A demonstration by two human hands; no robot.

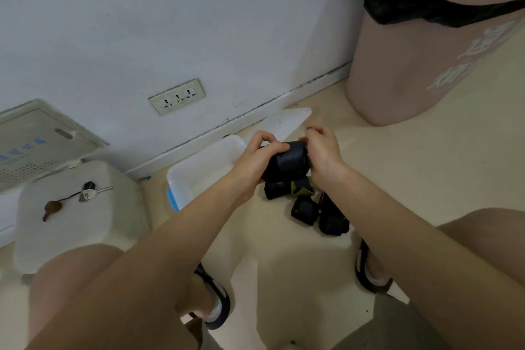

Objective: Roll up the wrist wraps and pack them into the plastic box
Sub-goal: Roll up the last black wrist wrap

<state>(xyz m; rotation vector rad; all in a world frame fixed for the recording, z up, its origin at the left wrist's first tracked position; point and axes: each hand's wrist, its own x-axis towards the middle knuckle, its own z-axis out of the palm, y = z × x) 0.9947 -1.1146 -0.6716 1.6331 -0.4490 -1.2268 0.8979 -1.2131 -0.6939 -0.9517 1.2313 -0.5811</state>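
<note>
Both hands up front, working one dark wrist wrap point(287, 160) rolled into a thick cylinder, held in the air between them. Left hand point(257, 159) has its fingers curled round the roll's left end, thumb on top, knuckles raised. Right hand point(322, 149) pinches the right end, fingers bent tight onto the fabric edge. Just below the fingers, on the floor point(412, 179): a pile of rolled wraps point(306, 204), all dark, one with olive-green trim point(301, 189); they touch or lie just beside each other, exact count hard to tell. Plastic box point(181, 179), translucent white with a blue latch point(172, 200) on its near-left edge, sits on the floor left of and under the left-hand fingers, open top; left forearm covers part of it, no wrap visible in the part that shows. Its flat lid point(287, 121) lies beyond the fingers, against the skirting. Further left of the fingers: a white stool point(113, 224) carrying keys point(88, 192) and a brown fob point(52, 207). Up right, well apart: a pink bin point(420, 65) with a black liner. Wall socket point(176, 96) above left. Knees and shoes at the frame's bottom.
</note>
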